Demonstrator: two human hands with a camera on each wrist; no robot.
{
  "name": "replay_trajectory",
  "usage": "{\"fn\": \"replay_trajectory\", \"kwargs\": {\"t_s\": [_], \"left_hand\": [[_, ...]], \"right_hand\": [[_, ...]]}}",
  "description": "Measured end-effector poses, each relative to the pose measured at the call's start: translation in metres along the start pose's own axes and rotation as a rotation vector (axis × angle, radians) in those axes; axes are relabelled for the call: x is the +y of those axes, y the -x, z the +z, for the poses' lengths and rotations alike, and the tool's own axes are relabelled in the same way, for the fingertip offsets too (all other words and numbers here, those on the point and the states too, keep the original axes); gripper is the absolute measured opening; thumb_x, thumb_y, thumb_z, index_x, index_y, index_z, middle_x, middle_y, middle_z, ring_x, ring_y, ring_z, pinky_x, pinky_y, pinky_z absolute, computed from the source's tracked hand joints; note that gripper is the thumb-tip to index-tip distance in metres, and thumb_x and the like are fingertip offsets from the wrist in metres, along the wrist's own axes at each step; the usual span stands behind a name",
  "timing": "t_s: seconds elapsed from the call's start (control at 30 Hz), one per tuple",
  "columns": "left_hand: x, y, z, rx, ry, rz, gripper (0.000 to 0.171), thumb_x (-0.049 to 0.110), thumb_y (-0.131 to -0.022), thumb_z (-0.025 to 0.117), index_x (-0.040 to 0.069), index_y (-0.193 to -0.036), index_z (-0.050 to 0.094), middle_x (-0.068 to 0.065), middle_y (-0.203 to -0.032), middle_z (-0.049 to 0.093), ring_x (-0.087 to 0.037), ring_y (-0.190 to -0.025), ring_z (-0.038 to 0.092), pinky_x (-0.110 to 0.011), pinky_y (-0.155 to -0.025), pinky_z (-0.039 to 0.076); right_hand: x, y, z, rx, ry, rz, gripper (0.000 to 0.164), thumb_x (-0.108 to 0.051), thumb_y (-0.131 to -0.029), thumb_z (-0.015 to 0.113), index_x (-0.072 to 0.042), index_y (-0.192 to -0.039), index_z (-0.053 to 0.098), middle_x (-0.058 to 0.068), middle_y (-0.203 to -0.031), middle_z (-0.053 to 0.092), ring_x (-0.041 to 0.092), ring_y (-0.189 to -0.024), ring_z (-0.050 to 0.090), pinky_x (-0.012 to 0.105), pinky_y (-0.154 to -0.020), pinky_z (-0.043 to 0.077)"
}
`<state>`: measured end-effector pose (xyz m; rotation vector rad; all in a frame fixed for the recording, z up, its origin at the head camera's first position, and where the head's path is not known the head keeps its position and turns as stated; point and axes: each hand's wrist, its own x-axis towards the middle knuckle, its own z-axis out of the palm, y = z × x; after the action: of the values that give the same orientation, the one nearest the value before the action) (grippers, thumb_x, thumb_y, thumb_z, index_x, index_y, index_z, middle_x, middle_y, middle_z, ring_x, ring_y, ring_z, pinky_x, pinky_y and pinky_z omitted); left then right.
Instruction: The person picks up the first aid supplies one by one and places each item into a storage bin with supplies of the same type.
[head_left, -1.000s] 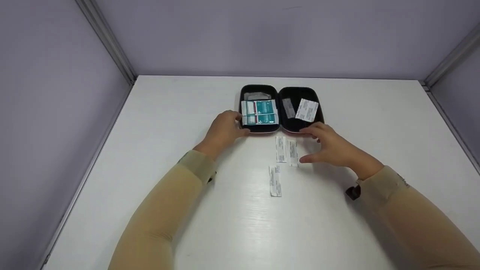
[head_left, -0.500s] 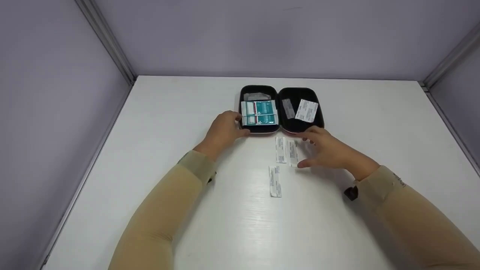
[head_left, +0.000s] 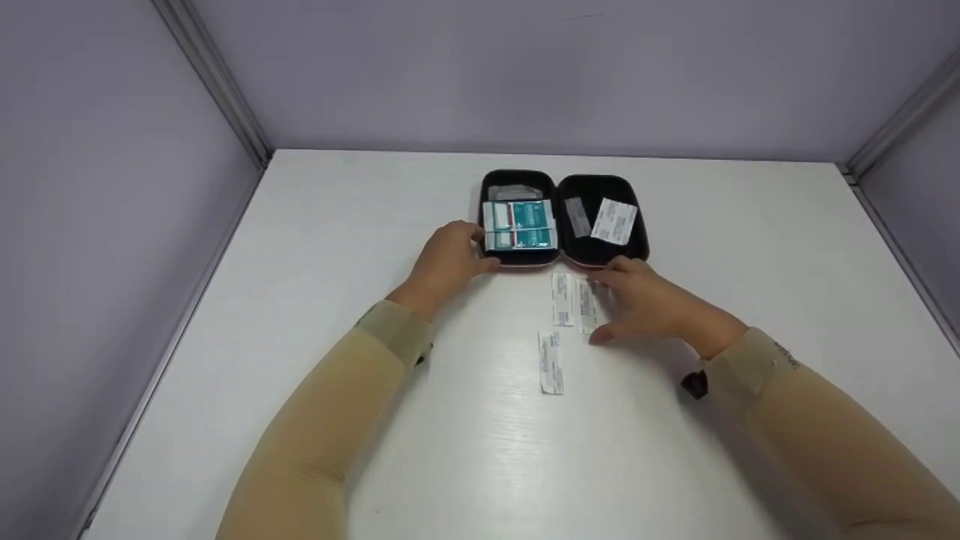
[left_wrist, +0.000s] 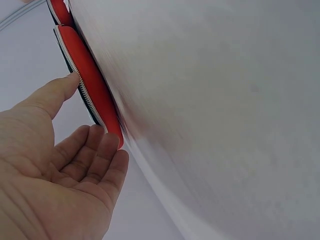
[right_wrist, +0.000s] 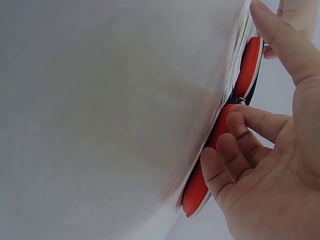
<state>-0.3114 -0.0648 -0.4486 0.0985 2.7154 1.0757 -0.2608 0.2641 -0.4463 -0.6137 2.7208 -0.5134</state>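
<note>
Holding the front left corner of the black and red case (head_left: 581, 253), your left hand (head_left: 448, 259) has its thumb against the zipper (left_wrist: 89, 100) and its other fingers bent by the side. The case lies wide open toward the back of the white bench (head_left: 450, 457), its two halves side by side. Your right hand (head_left: 651, 302) has a loose grip with nothing in it, thumb spread away from the fingers. Those fingers are near the front of the case's right half; whether they touch it is hard to tell. Beside that thumb lies the right strip (head_left: 586, 304), with the middle strip (head_left: 562, 300) just left of it. The closest strip (head_left: 551, 364) lies nearer to you. In the left half sit some green and white packs (head_left: 520, 226). In the right half are a square white packet (head_left: 614, 221) and a thin see-through packet (head_left: 577, 217).
</note>
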Motion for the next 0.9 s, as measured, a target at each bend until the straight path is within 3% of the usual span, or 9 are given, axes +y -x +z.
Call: {"fn": "replay_trajectory", "kwargs": {"t_s": [0.3,0.6,0.9], "left_hand": [[-0.0002,0.0004,0.0008,0.004,-0.007,0.008,0.064,0.032,-0.102,0.088,0.006,-0.155,0.063,-0.007,-0.154,0.067,-0.021,-0.136,0.062,-0.041,-0.126,0.052],[-0.0006,-0.0004,0.0001,0.007,-0.012,0.011,0.062,0.032,-0.103,0.088,0.006,-0.154,0.064,-0.007,-0.149,0.069,-0.021,-0.13,0.063,-0.04,-0.12,0.055],[-0.0012,-0.0007,0.0015,0.007,-0.013,0.007,0.064,0.031,-0.102,0.088,0.006,-0.155,0.063,-0.008,-0.149,0.069,-0.021,-0.128,0.063,-0.041,-0.12,0.055]], "right_hand": [[0.0008,-0.003,0.0018,-0.025,0.033,0.018,0.104,-0.043,-0.082,0.103,0.001,-0.164,0.056,0.017,-0.139,0.06,0.032,-0.123,0.054,0.049,-0.107,0.054],[0.0007,-0.0043,0.003,-0.022,0.019,0.039,0.098,-0.04,-0.082,0.102,-0.003,-0.162,0.059,0.013,-0.141,0.06,0.031,-0.126,0.055,0.05,-0.116,0.055],[0.0016,-0.0014,0.0009,0.015,-0.006,-0.016,0.097,-0.041,-0.08,0.103,0.001,-0.157,0.062,0.015,-0.138,0.061,0.032,-0.126,0.055,0.052,-0.114,0.054]]}}
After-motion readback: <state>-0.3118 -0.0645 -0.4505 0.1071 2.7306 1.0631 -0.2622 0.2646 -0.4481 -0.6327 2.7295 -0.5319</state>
